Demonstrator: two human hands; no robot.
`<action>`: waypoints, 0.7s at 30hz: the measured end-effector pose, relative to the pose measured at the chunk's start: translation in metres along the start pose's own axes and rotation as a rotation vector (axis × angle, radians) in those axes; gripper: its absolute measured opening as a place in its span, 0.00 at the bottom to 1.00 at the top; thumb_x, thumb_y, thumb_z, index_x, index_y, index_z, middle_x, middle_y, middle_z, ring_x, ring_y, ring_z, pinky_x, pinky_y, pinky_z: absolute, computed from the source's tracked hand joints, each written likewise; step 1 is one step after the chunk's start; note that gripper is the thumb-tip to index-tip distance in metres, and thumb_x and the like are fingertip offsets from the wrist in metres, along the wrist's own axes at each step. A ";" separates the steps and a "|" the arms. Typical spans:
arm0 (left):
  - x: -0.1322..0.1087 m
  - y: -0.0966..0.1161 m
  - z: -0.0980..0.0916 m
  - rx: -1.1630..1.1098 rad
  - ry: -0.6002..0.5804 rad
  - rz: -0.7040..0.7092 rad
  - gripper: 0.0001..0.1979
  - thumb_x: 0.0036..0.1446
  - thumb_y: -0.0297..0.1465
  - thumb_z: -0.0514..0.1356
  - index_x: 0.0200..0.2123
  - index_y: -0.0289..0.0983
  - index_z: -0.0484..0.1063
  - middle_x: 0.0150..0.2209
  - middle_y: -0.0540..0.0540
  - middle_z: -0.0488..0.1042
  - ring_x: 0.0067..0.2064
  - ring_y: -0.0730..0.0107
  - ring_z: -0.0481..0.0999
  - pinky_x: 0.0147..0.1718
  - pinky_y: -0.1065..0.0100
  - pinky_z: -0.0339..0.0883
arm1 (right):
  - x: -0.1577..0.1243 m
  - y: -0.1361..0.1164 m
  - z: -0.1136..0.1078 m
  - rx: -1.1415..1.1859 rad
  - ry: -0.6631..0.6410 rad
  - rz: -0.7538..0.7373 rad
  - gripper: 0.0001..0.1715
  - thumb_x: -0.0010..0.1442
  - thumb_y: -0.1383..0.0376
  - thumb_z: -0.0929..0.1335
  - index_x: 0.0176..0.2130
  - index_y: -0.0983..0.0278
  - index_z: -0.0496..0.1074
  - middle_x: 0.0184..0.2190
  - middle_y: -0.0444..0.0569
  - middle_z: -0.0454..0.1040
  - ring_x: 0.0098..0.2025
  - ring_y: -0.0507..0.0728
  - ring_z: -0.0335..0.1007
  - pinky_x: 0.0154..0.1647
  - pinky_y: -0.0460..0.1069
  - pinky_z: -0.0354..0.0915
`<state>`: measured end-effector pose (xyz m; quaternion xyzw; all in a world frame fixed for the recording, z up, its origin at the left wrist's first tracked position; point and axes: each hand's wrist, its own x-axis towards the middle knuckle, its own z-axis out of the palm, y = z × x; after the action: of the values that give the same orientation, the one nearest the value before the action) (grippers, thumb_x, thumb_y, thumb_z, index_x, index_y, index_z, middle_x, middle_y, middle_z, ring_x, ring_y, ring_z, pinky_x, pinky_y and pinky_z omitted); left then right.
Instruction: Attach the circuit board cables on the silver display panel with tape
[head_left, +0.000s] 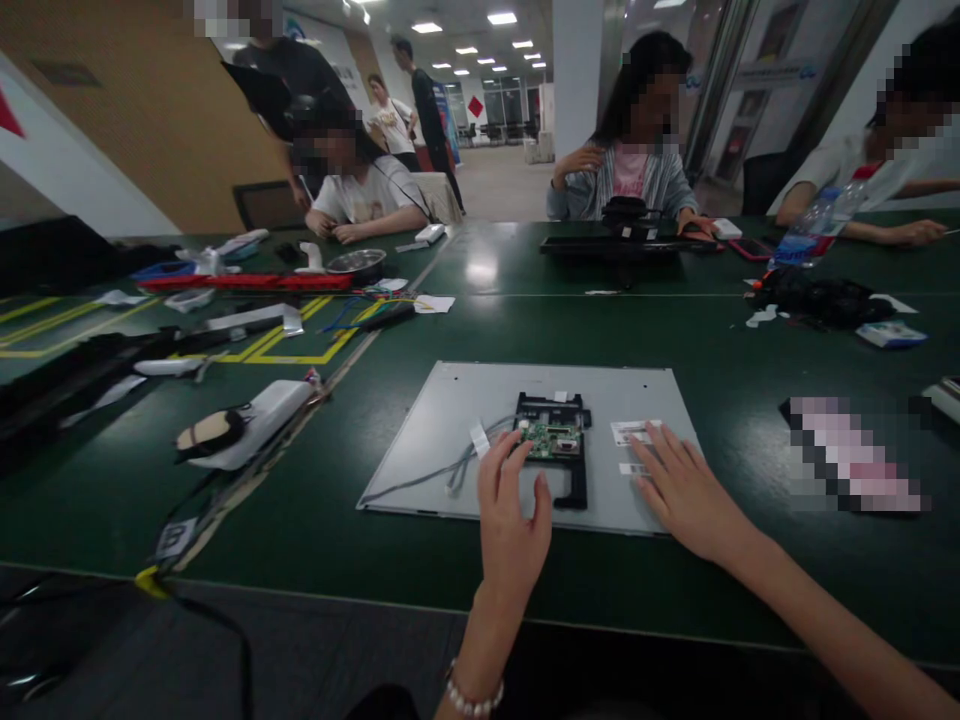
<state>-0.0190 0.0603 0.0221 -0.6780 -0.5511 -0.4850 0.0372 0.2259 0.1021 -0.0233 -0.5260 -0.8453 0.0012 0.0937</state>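
A grey flat panel (pixel 450 420) lies face down on the green table in front of me. On its middle sits a black bracket (pixel 577 485) with a small green circuit board (pixel 553 438), and grey cables (pixel 457 468) run off to the left. My left hand (pixel 512 515) rests flat on the panel, fingers spread, its fingertips at the board's left edge. My right hand (pixel 686 490) lies open on the panel's right part, fingers stretched toward two white labels (pixel 634 432).
A white tool with a black tip (pixel 240 425) lies at the left near yellow floor-style tape (pixel 300 350). A blurred packet (pixel 855 455) sits at the right. Other people sit across the table with a black device (pixel 622 243), a bottle (pixel 814 225) and black bundle (pixel 821 298).
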 end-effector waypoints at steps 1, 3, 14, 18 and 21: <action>0.000 0.000 0.000 0.000 0.011 -0.005 0.19 0.61 0.23 0.55 0.55 0.37 0.64 0.57 0.38 0.67 0.62 0.57 0.64 0.60 0.50 0.60 | 0.005 -0.007 -0.001 0.005 -0.007 -0.017 0.32 0.69 0.56 0.54 0.67 0.64 0.55 0.70 0.56 0.48 0.71 0.66 0.39 0.67 0.64 0.47; 0.000 -0.001 -0.001 0.000 0.032 -0.018 0.18 0.61 0.24 0.55 0.55 0.37 0.65 0.56 0.38 0.67 0.62 0.57 0.64 0.60 0.50 0.61 | 0.016 -0.022 -0.002 0.018 -0.023 -0.052 0.32 0.69 0.57 0.53 0.68 0.64 0.54 0.70 0.55 0.48 0.71 0.65 0.39 0.67 0.64 0.45; 0.000 0.001 -0.003 -0.027 0.028 -0.060 0.16 0.62 0.24 0.54 0.53 0.37 0.65 0.56 0.38 0.68 0.62 0.57 0.65 0.60 0.50 0.61 | 0.063 -0.066 0.002 0.130 -0.078 -0.125 0.33 0.69 0.59 0.54 0.68 0.69 0.53 0.70 0.58 0.47 0.71 0.65 0.37 0.68 0.63 0.42; -0.001 0.001 -0.002 -0.032 0.013 -0.081 0.17 0.62 0.24 0.54 0.54 0.38 0.65 0.56 0.38 0.67 0.62 0.57 0.64 0.60 0.50 0.61 | 0.076 -0.074 0.001 0.172 -0.083 -0.139 0.33 0.68 0.59 0.54 0.67 0.70 0.53 0.70 0.60 0.47 0.71 0.66 0.38 0.68 0.64 0.42; -0.002 0.001 -0.002 -0.025 -0.012 -0.100 0.17 0.62 0.25 0.54 0.55 0.38 0.65 0.56 0.38 0.67 0.61 0.57 0.65 0.59 0.49 0.62 | 0.083 -0.081 0.002 0.185 -0.068 -0.140 0.33 0.68 0.60 0.55 0.67 0.70 0.53 0.70 0.60 0.47 0.71 0.66 0.38 0.67 0.64 0.42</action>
<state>-0.0192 0.0574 0.0228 -0.6531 -0.5782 -0.4890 0.0012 0.1183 0.1398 -0.0038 -0.4546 -0.8789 0.0903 0.1130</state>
